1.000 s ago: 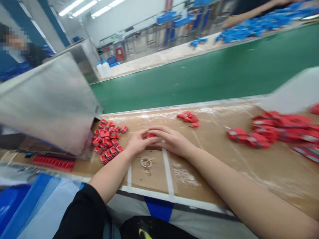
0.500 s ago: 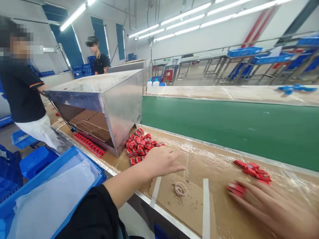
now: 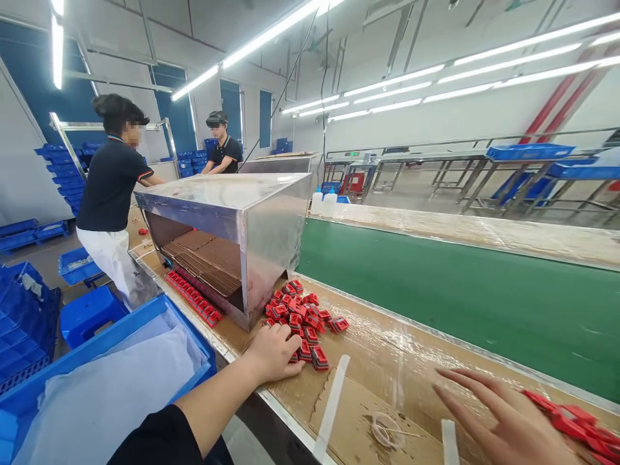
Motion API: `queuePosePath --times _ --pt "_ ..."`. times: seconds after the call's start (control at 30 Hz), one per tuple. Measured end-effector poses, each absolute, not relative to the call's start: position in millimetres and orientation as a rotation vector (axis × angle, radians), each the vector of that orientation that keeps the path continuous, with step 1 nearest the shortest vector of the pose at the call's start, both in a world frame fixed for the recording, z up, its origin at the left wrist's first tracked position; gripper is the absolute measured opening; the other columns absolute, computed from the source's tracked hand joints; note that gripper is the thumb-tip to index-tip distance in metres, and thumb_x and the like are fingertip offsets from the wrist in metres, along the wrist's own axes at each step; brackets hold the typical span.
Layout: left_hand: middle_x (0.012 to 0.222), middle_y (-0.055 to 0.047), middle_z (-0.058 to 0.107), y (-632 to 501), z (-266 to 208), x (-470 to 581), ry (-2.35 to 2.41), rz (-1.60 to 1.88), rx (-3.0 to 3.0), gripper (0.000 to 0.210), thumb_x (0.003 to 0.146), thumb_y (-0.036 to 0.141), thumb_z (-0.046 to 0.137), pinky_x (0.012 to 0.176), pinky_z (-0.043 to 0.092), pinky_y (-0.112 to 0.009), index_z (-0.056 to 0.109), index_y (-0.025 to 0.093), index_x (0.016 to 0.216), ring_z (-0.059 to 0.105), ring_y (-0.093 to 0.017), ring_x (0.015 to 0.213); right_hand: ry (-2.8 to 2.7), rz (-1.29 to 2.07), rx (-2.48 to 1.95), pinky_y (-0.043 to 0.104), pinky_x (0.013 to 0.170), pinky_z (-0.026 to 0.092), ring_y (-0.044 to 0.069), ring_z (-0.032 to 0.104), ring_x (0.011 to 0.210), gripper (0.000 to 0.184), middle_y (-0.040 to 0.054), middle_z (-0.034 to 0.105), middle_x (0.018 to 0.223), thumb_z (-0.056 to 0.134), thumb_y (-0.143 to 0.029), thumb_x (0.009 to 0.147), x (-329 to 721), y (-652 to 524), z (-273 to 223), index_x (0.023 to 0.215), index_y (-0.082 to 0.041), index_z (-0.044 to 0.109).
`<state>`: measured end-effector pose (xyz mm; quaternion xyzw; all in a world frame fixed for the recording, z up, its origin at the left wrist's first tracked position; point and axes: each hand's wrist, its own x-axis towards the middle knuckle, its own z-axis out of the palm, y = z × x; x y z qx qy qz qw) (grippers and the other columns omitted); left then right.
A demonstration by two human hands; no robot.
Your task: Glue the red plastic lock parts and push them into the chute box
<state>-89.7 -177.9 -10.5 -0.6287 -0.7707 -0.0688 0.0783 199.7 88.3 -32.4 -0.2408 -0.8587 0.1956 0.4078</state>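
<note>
My left hand rests at the near edge of a pile of small red plastic parts with grey edges. Its fingers are curled over the nearest parts, and those fingertips are partly hidden; the thumb points right. Just beside it, a few red parts stand in a short row. At the lower right, my right hand is held above the bench with its fingers stretched out and nothing between them. Past its back lies a smaller group of red parts, partly covered by the hand.
A metal hood stands on the bench with a row of red parts before it. Beyond runs a green conveyor belt. A clear ring lies between white tape strips. A blue bin is at left; two people work behind.
My view has swung left. My left hand has come down onto the near edge of the pile. My right hand has let go of a red part and its fingers are now extended.
</note>
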Motion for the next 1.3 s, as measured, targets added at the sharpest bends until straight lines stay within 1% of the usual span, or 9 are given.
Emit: queuePosePath --times 0.17,0.4,0.5,0.63,0.8,0.87,0.97,1.1,1.3 --pt "0.116 -0.014 0.064 -164 -18 -73 -2.368 -0.215 -1.766 0.074 0.089 0.074 0.054 0.082 0.05 -0.044 0.054 0.017 0.136 0.062 -0.033 0.103 -2.289 0.533 -0.498 0.062 0.087 0.062 0.039 0.073 0.101 0.041 0.0138 0.074 0.109 0.059 -0.064 0.087 186 82 -61 0.099 -0.031 0.079" --pt "0.11 -0.016 0.068 -158 -13 -73 -2.413 -0.341 -1.903 0.049 0.096 0.06 0.056 0.084 0.052 -0.043 0.061 0.016 0.117 0.064 -0.032 0.103 -2.297 0.552 -0.595 0.049 0.09 0.064 0.033 0.074 0.105 0.055 0.012 0.073 0.111 0.051 -0.072 0.092 203 79 -57 0.102 -0.026 0.08" --pt "0.105 -0.012 0.069 -159 -2 -74 -2.542 -1.232 -1.753 0.052 0.092 0.066 0.059 0.089 0.051 -0.041 0.061 0.02 0.114 0.064 -0.028 0.099 -2.256 0.629 -0.637 0.045 0.088 0.064 0.031 0.074 0.104 0.053 0.0116 0.073 0.112 0.053 -0.07 0.092 205 76 -47 0.1 -0.025 0.079" --pt "0.092 -0.009 0.067 -134 13 -62 -2.325 -2.945 -1.029 0.069 0.091 0.082 0.035 0.064 0.051 -0.031 0.061 0.019 0.098 0.062 -0.02 0.076 -2.207 0.716 -0.65 0.041 0.081 0.064 0.031 0.074 0.096 0.046 0.0113 0.075 0.104 0.056 -0.065 0.091 205 69 -38 0.092 -0.024 0.077" --pt "0.093 -0.01 0.069 -72 23 -38 -1.81 -3.974 -0.61 0.065 0.093 0.076 0.038 0.054 0.046 -0.025 0.063 0.016 0.098 0.061 -0.015 0.065 -2.445 0.873 -0.405 0.039 0.068 0.058 0.027 0.07 0.077 0.043 0.0092 0.071 0.082 0.042 -0.054 0.102 202 45 -25 0.082 -0.027 0.068" --pt "0.087 -0.009 0.069 -48 23 -25 -2.003 -3.805 -0.92 0.065 0.09 0.078 0.045 0.053 0.048 -0.027 0.064 0.016 0.097 0.06 -0.015 0.06 -2.575 0.853 -0.33 0.036 0.066 0.053 0.023 0.066 0.072 0.043 0.0071 0.067 0.077 0.039 -0.052 0.104 202 30 -17 0.081 -0.024 0.063" --pt "0.085 -0.007 0.07 -26 17 -4 -2.229 -3.084 -1.541 0.065 0.081 0.078 0.064 0.054 0.05 -0.027 0.064 0.016 0.103 0.059 -0.014 0.057 -2.719 0.692 -0.246 0.031 0.066 0.042 0.019 0.059 0.069 0.046 0.0058 0.063 0.072 0.04 -0.052 0.105 200 13 -6 0.076 -0.021 0.057" --pt "0.099 -0.004 0.071 -13 4 0 -2.291 -2.712 -1.855 0.059 0.072 0.055 0.086 0.072 0.053 -0.026 0.066 0.018 0.112 0.063 -0.014 0.075 -2.788 0.496 -0.174 0.029 0.064 0.032 0.015 0.055 0.065 0.045 0.0054 0.064 0.072 0.039 -0.043 0.108 196 16 -2 0.075 -0.019 0.057" --pt "0.115 -0.006 0.071 -11 -8 -11 -2.217 -1.859 -2.183 0.05 0.086 0.047 0.075 0.098 0.05 -0.035 0.064 0.022 0.128 0.067 -0.022 0.103 -2.784 0.393 -0.179 0.03 0.061 0.025 0.014 0.051 0.061 0.045 0.0029 0.063 0.068 0.052 -0.05 0.102 201 30 -7 0.071 -0.018 0.056"
